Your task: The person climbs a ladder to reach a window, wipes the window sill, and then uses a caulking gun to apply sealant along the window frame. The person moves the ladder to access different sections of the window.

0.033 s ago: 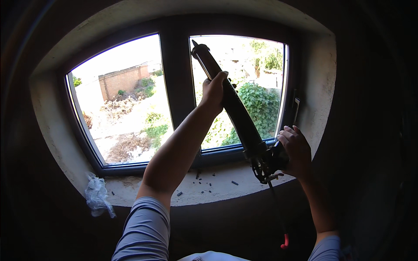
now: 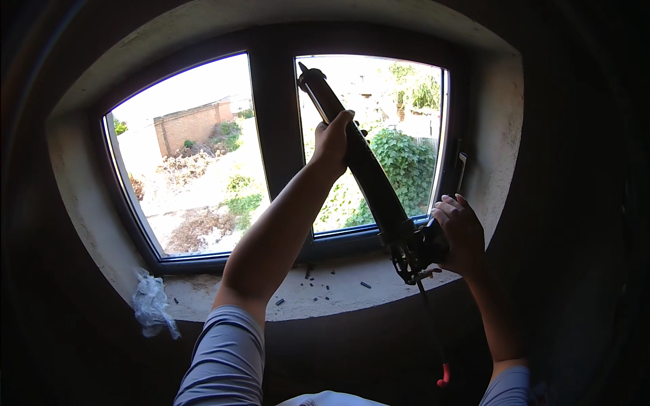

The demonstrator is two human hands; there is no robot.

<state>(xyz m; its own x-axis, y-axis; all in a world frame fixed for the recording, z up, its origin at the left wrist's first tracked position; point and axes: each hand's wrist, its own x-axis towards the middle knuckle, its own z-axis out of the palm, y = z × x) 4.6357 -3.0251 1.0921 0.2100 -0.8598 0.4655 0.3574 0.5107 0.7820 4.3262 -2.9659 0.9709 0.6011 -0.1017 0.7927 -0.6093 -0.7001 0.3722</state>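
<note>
Right hand is closed around the handle end of the long dark caulking gun, above the right end of the pale plastered window sill. Left hand wraps the barrel midway, fingers curled shut. Advisable: steady the barrel, squeeze evenly. Nozzle points toward the dark window frame.

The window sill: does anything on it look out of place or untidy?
Yes. Small dark bits lie scattered over the pale window sill, below the middle of the frame. A crumpled clear plastic scrap hangs over its left edge. The hands themselves hold a caulking gun above the sill, not touching it.
</note>
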